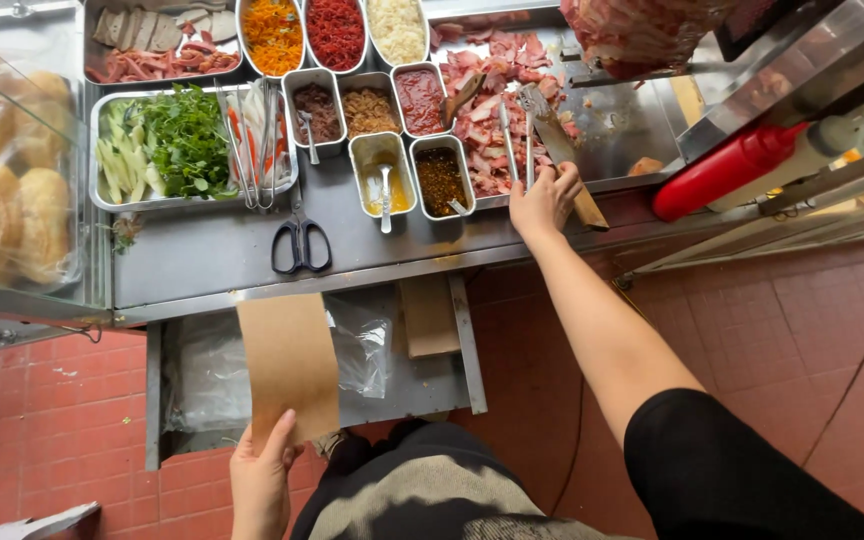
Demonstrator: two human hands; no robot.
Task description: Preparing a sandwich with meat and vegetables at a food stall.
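We're pinching a light, floppy brown paper bag by its bottom corner with left hand, right hand closing round stiff metal tongs, best gripped mid-handle.

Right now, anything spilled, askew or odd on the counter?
Little stands out. The red squeeze bottle lies on its side on the steel ledge, and a leafy green sprig lies loose beside the steel herb tray. No spills visible.

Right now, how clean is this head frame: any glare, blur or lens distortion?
Head view: evenly lit and mostly sharp. Soft glare lies on the steel counter and the glass case. Wide-lens bending curves the counter edge. The right hand at the tongs and the left hand holding the brown paper bag show little motion blur.
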